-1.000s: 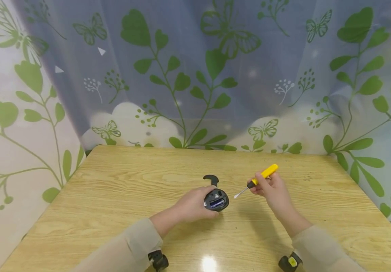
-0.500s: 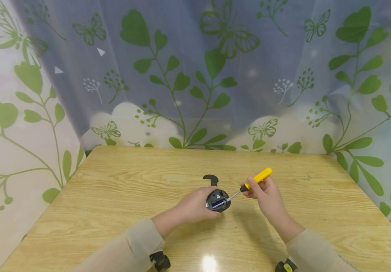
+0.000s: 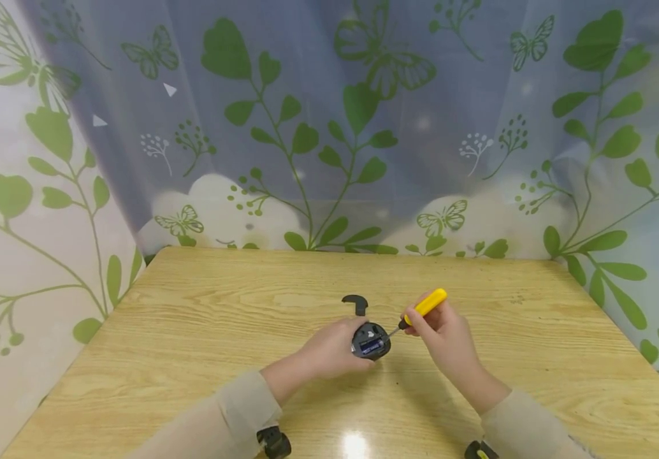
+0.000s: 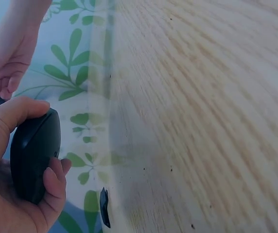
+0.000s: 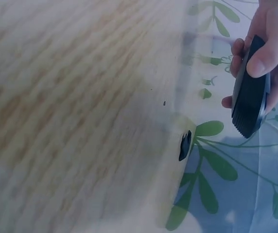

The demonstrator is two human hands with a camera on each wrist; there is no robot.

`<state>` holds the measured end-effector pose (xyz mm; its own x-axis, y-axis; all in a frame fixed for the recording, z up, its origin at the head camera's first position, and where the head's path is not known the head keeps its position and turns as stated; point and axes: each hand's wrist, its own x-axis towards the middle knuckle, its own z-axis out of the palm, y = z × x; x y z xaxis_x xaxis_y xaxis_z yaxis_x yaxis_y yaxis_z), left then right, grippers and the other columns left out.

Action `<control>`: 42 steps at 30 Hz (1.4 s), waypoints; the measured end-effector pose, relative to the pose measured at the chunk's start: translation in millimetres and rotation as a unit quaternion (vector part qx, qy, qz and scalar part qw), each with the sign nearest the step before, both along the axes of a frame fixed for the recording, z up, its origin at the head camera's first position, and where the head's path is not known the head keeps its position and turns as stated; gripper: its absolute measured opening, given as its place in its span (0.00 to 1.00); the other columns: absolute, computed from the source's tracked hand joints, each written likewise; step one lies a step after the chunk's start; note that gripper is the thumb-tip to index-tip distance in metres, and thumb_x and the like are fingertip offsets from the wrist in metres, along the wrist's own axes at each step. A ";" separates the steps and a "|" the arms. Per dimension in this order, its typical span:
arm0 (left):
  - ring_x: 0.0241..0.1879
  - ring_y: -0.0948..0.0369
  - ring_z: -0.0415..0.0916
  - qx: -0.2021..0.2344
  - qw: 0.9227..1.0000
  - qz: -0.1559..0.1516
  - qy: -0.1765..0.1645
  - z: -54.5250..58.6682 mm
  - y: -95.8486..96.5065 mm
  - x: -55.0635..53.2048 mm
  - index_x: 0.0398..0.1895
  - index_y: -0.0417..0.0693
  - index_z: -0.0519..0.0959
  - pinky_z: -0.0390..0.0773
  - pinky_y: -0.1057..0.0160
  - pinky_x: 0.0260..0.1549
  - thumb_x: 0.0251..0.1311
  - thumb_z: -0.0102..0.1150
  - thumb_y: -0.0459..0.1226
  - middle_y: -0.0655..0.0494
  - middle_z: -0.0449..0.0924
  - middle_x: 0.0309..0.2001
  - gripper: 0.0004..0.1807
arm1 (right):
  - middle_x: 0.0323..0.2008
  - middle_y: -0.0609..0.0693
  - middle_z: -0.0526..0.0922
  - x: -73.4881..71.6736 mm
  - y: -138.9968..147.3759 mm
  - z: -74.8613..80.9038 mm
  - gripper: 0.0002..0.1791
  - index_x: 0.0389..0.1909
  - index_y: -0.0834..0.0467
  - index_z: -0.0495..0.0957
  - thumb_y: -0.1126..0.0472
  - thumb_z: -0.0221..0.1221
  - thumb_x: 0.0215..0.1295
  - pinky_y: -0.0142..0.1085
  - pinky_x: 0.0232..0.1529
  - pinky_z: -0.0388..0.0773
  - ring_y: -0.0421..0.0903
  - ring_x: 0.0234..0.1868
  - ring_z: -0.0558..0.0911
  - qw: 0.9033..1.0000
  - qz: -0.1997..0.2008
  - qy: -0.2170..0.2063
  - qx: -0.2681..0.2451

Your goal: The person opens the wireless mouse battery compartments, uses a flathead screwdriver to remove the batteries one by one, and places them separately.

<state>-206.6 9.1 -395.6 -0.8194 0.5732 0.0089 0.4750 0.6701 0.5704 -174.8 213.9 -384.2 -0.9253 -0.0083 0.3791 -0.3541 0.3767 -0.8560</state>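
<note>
My left hand (image 3: 332,349) grips a black computer mouse (image 3: 363,334) by its sides, underside turned up. A battery (image 3: 371,347) lies in its uncovered compartment. My right hand (image 3: 443,335) holds a flat-blade screwdriver (image 3: 428,305) by its yellow handle, the shaft slanting down to the left. Its tip is right at the compartment's right end, by the end of the battery. The left wrist view shows the mouse (image 4: 38,153) between thumb and fingers, raised off the table. Behind the mouse a black curved battery cover (image 3: 357,302) lies on the table.
The wooden table (image 3: 220,293) reaches back to a blue curtain (image 3: 318,127) with green leaf and butterfly prints. Printed cloth also hangs at both sides. A black camera (image 3: 274,442) is strapped to the left wrist.
My right hand has brought the screwdriver left and down, from beside the mouse to its battery compartment. The left hand and mouse have shifted slightly right. The cover has stayed put.
</note>
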 end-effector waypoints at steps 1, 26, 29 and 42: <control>0.49 0.58 0.74 0.001 1.000 0.000 0.001 -0.2 0.7 0.1 0.64 0.42 0.66 0.73 0.61 0.47 0.46 0.70 0.46 0.50 0.74 0.55 0.41 | 0.35 0.57 0.80 1.2 -0.8 -0.3 0.09 0.40 0.64 0.69 0.64 0.57 0.64 0.33 0.31 0.80 0.41 0.30 0.82 1.000 0.001 0.018 0.013; 0.50 0.56 0.73 0.045 0.999 0.021 0.003 -3.0 2.9 7.0 0.64 0.44 0.66 0.74 0.60 0.46 0.43 0.72 0.45 0.48 0.71 0.58 0.42 | 0.36 0.62 0.81 1.6 2.2 -6.2 0.12 0.44 0.65 0.64 0.62 0.53 0.68 0.33 0.31 0.80 0.41 0.27 0.81 0.997 -0.010 -0.016 -0.069; 0.47 0.57 0.74 0.052 0.998 0.018 -0.001 -2.6 2.9 6.5 0.64 0.44 0.67 0.75 0.62 0.43 0.42 0.72 0.44 0.48 0.73 0.57 0.42 | 0.37 0.65 0.80 0.6 4.6 -6.9 0.13 0.45 0.67 0.63 0.62 0.52 0.69 0.33 0.31 0.80 0.41 0.27 0.81 0.995 -0.009 -0.029 -0.094; 0.49 0.57 0.73 0.063 0.998 0.010 -0.003 -8.3 -0.5 5.5 0.65 0.46 0.65 0.74 0.61 0.45 0.43 0.71 0.46 0.49 0.71 0.59 0.43 | 0.35 0.60 0.81 -5.7 8.3 -14.0 0.11 0.45 0.65 0.63 0.61 0.50 0.70 0.32 0.33 0.80 0.39 0.26 0.80 0.983 -0.031 -0.110 -0.146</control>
<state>-201.1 8.6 -403.9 -0.8305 0.5519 0.0757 0.4595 0.6018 0.6533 -180.5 222.1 -398.2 -0.9804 0.1297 0.1484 -0.1334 0.1177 -0.9840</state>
